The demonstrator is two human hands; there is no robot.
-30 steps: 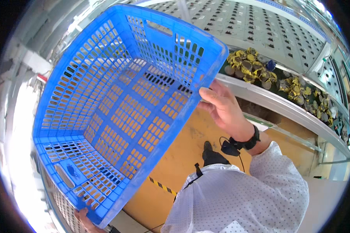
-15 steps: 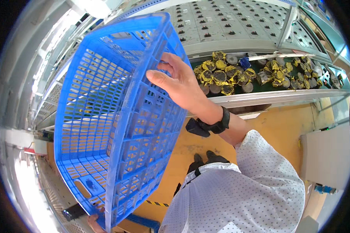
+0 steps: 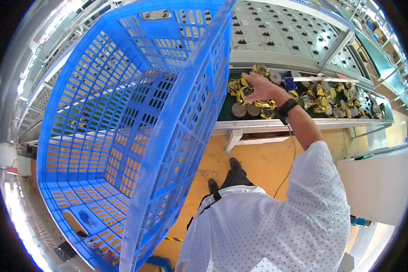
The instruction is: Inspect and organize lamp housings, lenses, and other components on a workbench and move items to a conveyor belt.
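Observation:
A big blue plastic basket (image 3: 143,179), slotted all over and with nothing inside, is tilted on its side at my left. Through the slots near its lower end, a bit of my left hand (image 3: 106,252) shows, holding the basket there; most of that hand is hidden. My right hand (image 3: 264,88) is off the basket, reaching over a heap of round dark pieces in crumpled yellow wrapping (image 3: 324,97). Its fingers are spread and bent at the heap's left end; whether they touch a piece, I cannot tell. Bare grey discs (image 3: 239,109) lie among the wrapped ones.
The heap lies on a green conveyor belt (image 3: 224,113) with a pale metal rail (image 3: 313,122) along its near side. Behind it rises a grey panel (image 3: 276,27) with rows of small dark fittings. A white cabinet (image 3: 371,186) stands at the right on the yellow floor (image 3: 263,167).
My right hand has let go of the basket's rim and moved right to the heap. The basket now appears larger and closer, and my view and feet have shifted.

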